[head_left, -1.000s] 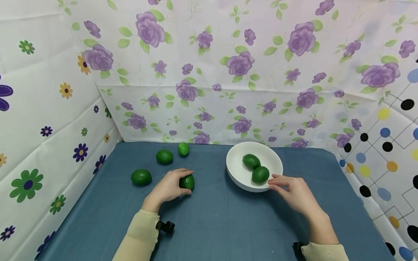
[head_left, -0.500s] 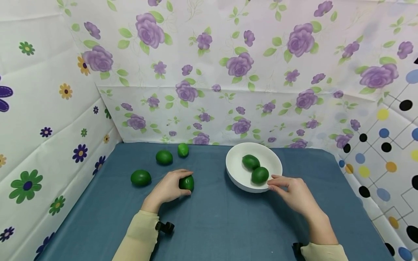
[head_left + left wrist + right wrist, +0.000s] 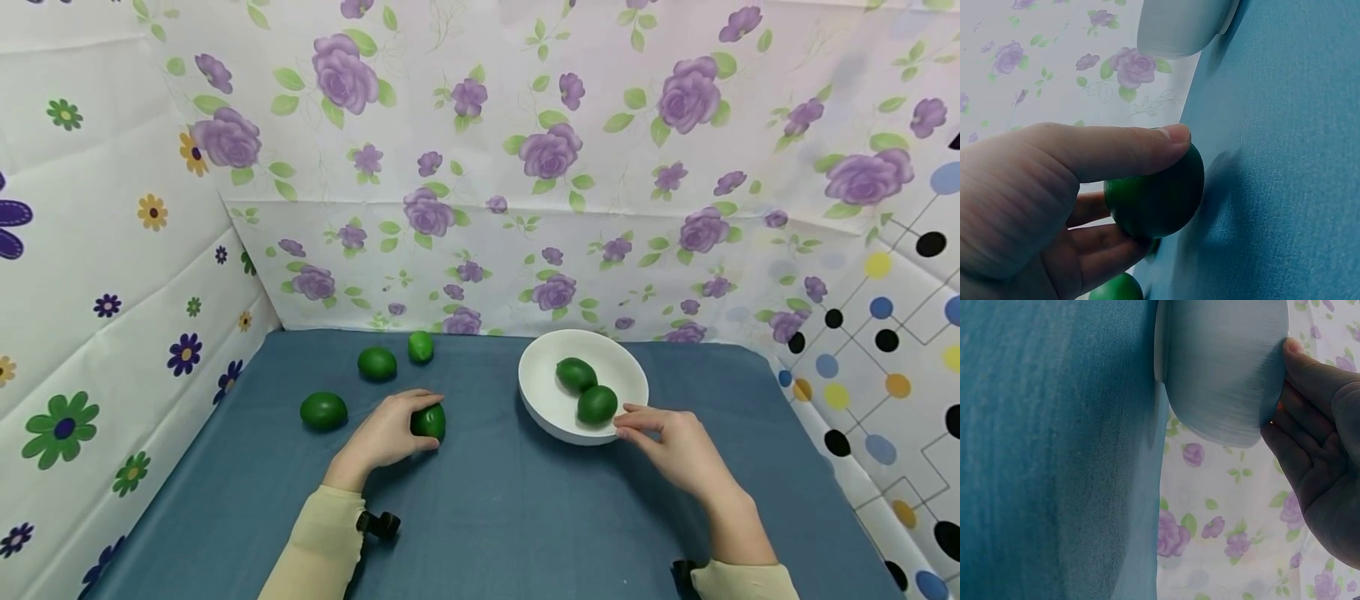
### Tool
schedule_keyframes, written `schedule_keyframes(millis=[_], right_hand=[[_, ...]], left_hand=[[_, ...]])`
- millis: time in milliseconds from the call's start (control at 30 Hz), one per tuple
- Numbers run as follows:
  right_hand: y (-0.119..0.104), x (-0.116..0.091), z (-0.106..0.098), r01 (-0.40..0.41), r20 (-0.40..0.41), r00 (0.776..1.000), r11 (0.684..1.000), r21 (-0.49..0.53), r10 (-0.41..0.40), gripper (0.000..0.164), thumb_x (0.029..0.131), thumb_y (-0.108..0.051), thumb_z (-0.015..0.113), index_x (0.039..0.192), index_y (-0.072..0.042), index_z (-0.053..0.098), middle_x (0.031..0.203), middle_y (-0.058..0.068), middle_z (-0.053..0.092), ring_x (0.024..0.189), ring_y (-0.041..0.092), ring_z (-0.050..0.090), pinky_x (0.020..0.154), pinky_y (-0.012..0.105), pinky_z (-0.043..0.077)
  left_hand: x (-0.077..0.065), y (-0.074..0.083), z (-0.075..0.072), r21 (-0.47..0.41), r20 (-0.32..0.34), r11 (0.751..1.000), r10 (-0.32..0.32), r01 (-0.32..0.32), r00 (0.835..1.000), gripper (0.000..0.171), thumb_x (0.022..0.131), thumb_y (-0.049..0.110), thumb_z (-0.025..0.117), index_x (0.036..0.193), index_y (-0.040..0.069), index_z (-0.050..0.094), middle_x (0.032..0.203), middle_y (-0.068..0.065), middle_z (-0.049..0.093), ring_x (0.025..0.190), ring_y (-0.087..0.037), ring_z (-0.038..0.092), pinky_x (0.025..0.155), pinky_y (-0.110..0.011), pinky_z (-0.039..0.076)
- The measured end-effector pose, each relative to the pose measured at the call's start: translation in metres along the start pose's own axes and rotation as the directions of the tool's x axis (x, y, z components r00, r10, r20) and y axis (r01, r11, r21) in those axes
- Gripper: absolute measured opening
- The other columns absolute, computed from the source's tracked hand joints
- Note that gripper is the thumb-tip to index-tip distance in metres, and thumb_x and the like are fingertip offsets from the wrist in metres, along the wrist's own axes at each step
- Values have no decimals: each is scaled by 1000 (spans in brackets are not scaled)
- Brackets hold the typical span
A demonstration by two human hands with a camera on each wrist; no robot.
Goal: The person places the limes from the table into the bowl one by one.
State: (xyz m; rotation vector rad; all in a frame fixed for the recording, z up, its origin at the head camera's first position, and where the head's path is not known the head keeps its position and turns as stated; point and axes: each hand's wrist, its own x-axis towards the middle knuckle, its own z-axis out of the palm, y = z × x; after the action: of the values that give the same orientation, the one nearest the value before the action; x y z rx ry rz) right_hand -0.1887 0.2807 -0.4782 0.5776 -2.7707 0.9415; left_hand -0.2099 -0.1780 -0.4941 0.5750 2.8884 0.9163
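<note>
Your left hand [image 3: 386, 429] clasps a lime [image 3: 430, 423] from opposite sides, likely for a secure grip, while your right hand [image 3: 675, 442], well apart, pinches the white bowl [image 3: 542, 400] at its rim, presumably to steady it.

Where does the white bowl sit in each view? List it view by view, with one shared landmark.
Head: white bowl, right of centre, lower half.
Left wrist: bowl at the top, slightly right of centre, cut off.
Right wrist: bowl at the top, right of centre, cut off.
Shared landmark: purple-flowered backdrop.
</note>
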Motion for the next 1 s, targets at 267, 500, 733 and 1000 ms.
schedule_keyframes(millis=[267, 500, 733, 1000], right_hand=[[-1, 0, -1, 13, -9, 1000, 1000, 1, -13, 17, 96, -19, 83, 112, -16, 87, 127, 10, 76, 125, 31, 70, 89, 52, 62], [-1, 0, -1, 5, -5, 1000, 1000, 7, -5, 17, 96, -19, 83, 113, -16, 86, 128, 9, 76, 125, 30, 70, 90, 52, 62], [-1, 0, -1, 5, -2, 1000, 1000, 5, -5, 17, 96, -19, 83, 113, -16, 86, 128, 9, 76, 125, 29, 70, 90, 51, 62], [0, 0, 0, 6, -2, 1000, 1000, 3, -6, 17, 96, -19, 83, 113, -16, 86, 128, 10, 76, 125, 30, 70, 91, 53, 61]], left_hand=[[1, 0, 0, -8, -23, 1000, 23, -23, 999, 71, 89, 21, 91, 153, 11, 61, 156, -14, 56, 137, -38, 58, 106, -56, 53], [1, 4, -2, 1, -40, 1000, 25, -25, 999, 72, 90, 22, 91, 154, 12, 61, 157, -14, 54, 141, -39, 55, 110, -59, 50], [2, 8, -1, -3, -70, 1000, 19, -19, 997, 71, 91, 22, 90, 154, 14, 61, 159, -11, 53, 142, -38, 54, 111, -59, 49], [2, 11, 0, -18, -98, 999, 29, -31, 995, 72, 91, 21, 90, 155, 15, 60, 160, -10, 52, 143, -37, 54, 111, -58, 49]])
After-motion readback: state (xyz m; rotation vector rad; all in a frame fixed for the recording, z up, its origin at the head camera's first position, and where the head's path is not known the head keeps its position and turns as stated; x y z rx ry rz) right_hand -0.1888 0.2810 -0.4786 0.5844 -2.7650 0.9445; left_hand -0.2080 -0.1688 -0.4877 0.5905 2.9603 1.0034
